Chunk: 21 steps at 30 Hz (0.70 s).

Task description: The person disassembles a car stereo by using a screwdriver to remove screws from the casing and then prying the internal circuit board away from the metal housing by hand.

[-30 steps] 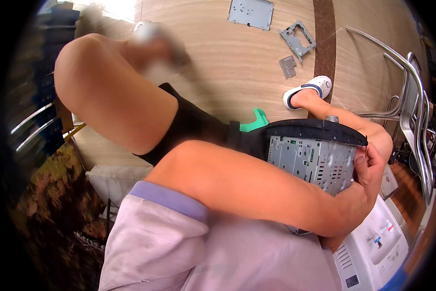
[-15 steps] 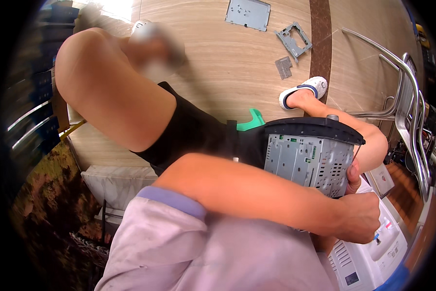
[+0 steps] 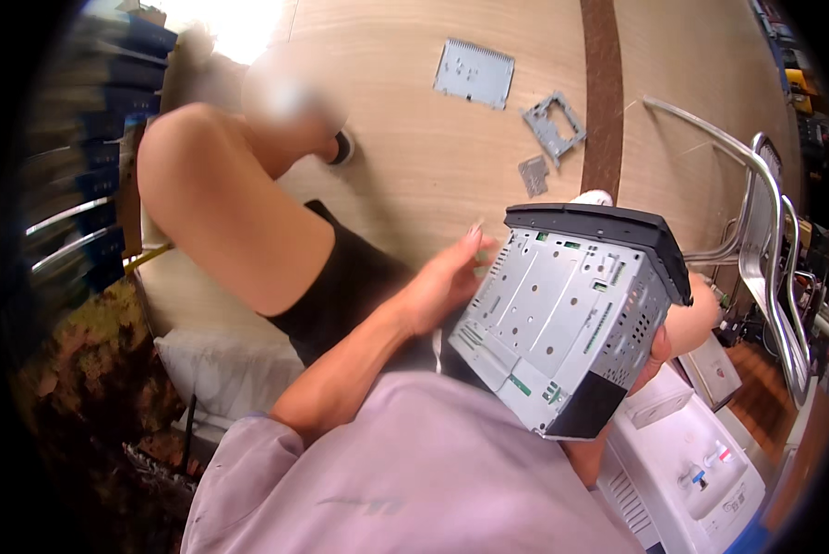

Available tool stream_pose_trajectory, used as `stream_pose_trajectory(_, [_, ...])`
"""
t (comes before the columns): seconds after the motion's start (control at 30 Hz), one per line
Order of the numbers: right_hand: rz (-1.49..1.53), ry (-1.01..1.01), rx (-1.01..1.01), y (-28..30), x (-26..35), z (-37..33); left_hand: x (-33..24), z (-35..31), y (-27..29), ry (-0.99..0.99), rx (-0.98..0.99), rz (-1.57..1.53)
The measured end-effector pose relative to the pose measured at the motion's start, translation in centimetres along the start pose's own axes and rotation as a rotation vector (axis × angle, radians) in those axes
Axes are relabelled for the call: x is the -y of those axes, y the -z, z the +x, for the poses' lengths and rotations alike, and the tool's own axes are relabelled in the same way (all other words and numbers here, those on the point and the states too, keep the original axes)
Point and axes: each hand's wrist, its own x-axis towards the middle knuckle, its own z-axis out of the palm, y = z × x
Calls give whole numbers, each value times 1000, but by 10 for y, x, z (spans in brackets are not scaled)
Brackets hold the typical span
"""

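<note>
A car stereo unit [image 3: 539,319], a silver metal box with slots and holes and a black front panel along its far edge, is tilted above my lap. My right hand [image 3: 653,358] grips its right side from below; most of its fingers are hidden behind the box. Close by the box's left edge is my left hand [image 3: 444,284], its fingers loosely stretched out and slightly blurred. It holds nothing that I can see. Whether its fingertips touch the casing I cannot tell.
On the floor ahead lie a flat metal cover [image 3: 474,74], a metal bracket frame [image 3: 555,127] and a small grey plate [image 3: 533,175]. A chrome chair frame [image 3: 756,268] stands right. A white water dispenser [image 3: 654,415] is at the lower right, stacked blue boxes [image 3: 101,185] at the left.
My left hand, closed at the unit's right side before, has swung back to its left side and opened. The stereo unit has tilted, showing more of its broad face. The green piece on my lap no longer shows.
</note>
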Motion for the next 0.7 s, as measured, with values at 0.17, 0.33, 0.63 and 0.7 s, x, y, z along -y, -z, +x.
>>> stream_pose_trajectory(0.17, [-78,106,-93,23,4,1,-27,12,-2,151,486,-140])
stream_pose_trajectory(0.33, [-115,125,-155,34,-14,9,2,41,28,317,695,-226])
stream_pose_trajectory(0.63, [-145,71,-258,46,-35,12,-4,11,74,246,398,-267])
stream_pose_trajectory(0.7, [-157,65,-271,52,-38,11,-3,10,78,167,459,-205])
